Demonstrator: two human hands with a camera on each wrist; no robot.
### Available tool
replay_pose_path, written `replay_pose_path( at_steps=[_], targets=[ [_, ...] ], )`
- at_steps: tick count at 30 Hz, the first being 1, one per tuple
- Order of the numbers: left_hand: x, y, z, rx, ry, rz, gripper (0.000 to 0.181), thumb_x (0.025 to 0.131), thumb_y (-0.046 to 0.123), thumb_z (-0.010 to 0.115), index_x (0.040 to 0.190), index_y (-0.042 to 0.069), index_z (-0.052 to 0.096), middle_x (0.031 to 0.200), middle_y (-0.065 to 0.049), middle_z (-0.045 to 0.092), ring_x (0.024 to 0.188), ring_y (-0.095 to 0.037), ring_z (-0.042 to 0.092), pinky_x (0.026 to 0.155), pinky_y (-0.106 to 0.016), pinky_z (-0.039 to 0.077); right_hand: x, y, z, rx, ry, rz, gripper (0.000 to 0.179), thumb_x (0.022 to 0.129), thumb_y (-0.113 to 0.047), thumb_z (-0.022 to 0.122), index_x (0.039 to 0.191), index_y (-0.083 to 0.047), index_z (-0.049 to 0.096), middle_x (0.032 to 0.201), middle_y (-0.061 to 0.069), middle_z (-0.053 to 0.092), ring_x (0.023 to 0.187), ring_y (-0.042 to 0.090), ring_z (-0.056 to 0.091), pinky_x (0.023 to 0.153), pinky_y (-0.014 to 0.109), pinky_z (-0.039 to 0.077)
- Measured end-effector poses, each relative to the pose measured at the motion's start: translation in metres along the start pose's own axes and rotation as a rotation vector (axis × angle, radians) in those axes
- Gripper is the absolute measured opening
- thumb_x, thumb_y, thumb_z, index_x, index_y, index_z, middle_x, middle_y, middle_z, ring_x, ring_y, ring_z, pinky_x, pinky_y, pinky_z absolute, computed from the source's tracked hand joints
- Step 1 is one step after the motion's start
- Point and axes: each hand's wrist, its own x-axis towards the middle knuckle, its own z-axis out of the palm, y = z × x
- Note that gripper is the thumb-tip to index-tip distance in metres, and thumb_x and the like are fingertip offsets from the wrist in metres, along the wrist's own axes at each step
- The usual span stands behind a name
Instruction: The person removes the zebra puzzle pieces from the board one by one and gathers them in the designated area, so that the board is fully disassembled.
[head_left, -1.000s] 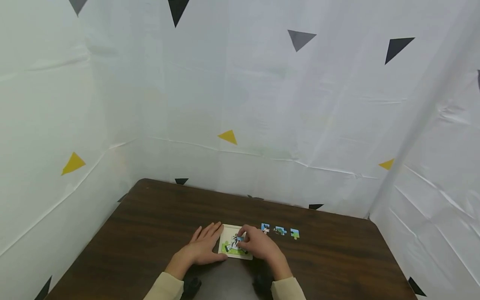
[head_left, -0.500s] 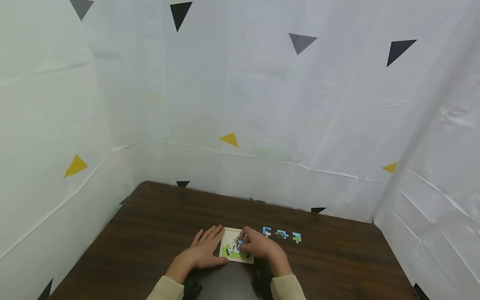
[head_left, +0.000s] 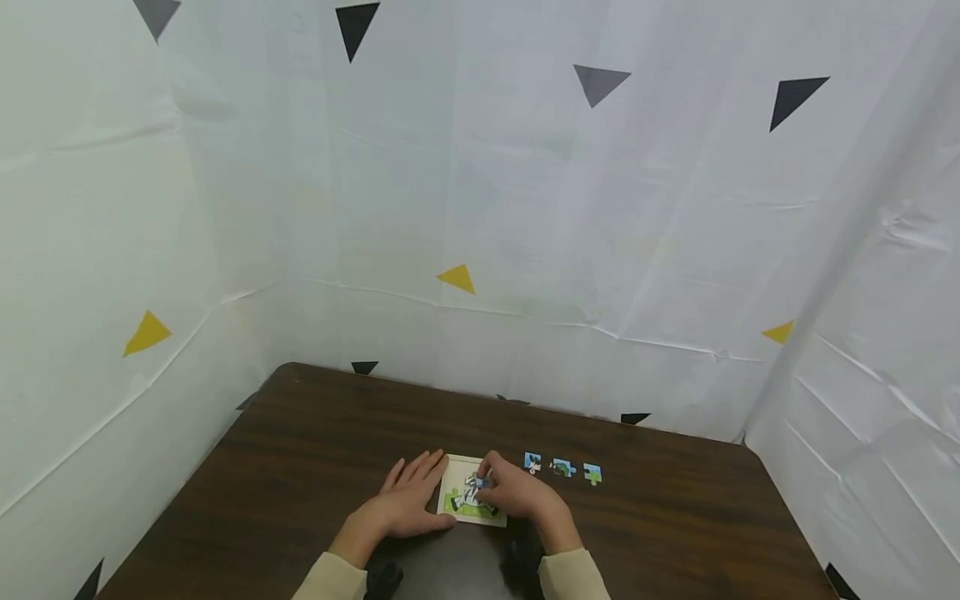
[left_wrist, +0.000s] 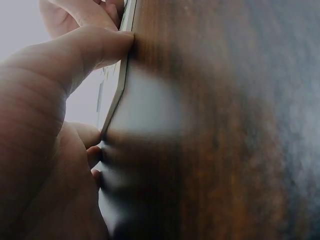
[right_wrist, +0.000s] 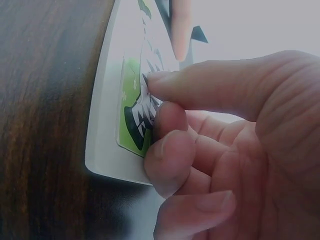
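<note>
A small pale puzzle board (head_left: 459, 462) lies on the table, with green and zebra-patterned pieces (right_wrist: 131, 92) set in it. My left hand (head_left: 403, 505) lies at its left side with straight, spread fingers. The left thumb (left_wrist: 112, 46) touches the board's near edge, and fingertips touch the board near its far left corner. Over the board's right part, my right hand (head_left: 520, 490) pinches a partly blue puzzle piece (head_left: 482, 482) between thumb and fingers. Most of that piece is hidden by the fingers.
Three loose puzzle pieces lie in a row right of the board: a blue one with zebra markings (head_left: 532, 462), a blue and dark green one (head_left: 562, 467), and a blue and green one (head_left: 592, 474). The dark wooden table (head_left: 660, 517) meets a white curtain (head_left: 525, 208) behind.
The view has shifted slightly. Both hands stay at the board; the right fingers keep hold of the puzzle piece with hardly any movement.
</note>
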Motion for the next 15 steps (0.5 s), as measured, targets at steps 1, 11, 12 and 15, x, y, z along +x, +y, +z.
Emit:
replay_pose_path(
  at_steps=[1,11,12,15],
  targets=[
    [-0.0006,0.0004,-0.0001,0.001,0.000,0.001,0.104,0.096,0.062,0.072,0.173,0.012,0.024,0.182,-0.007,0.018,0.169,-0.033,0.014,0.133,-0.066,0.004,-0.0004,0.0001,0.0002,0.002,0.002,0.000,0.024,0.105,-0.011,0.070,0.120,-0.005,0.053,0.086,0.005,0.057,0.068,0.018,0.048,0.062,0.034,0.039],
    [0.0010,-0.0054,0.0026,-0.017,0.007,0.018,0.108,0.094,0.070,0.069,0.173,0.012,0.023,0.182,-0.009,0.018,0.170,-0.034,0.011,0.133,-0.067,0.001,0.0004,-0.0008,0.0031,-0.076,0.071,0.019,0.024,0.101,-0.015,0.075,0.117,-0.009,0.058,0.084,0.003,0.062,0.066,0.017,0.054,0.059,0.033,0.043],
    [0.0011,-0.0058,0.0026,-0.018,0.008,0.023,0.109,0.094,0.070,0.069,0.173,0.011,0.023,0.182,-0.010,0.018,0.170,-0.035,0.011,0.133,-0.067,0.001,0.0007,-0.0010,0.0034,-0.102,0.086,0.026,0.024,0.101,-0.017,0.076,0.116,-0.010,0.059,0.083,0.002,0.062,0.065,0.016,0.054,0.058,0.033,0.043],
    [0.0001,-0.0039,0.0008,-0.018,-0.005,0.017,0.108,0.094,0.068,0.070,0.174,0.012,0.022,0.182,-0.010,0.016,0.170,-0.035,0.011,0.133,-0.067,0.000,0.0014,-0.0015,0.0052,-0.167,0.124,0.047,0.024,0.099,-0.021,0.079,0.115,-0.013,0.062,0.082,0.000,0.063,0.064,0.016,0.056,0.057,0.033,0.044]
  ],
)
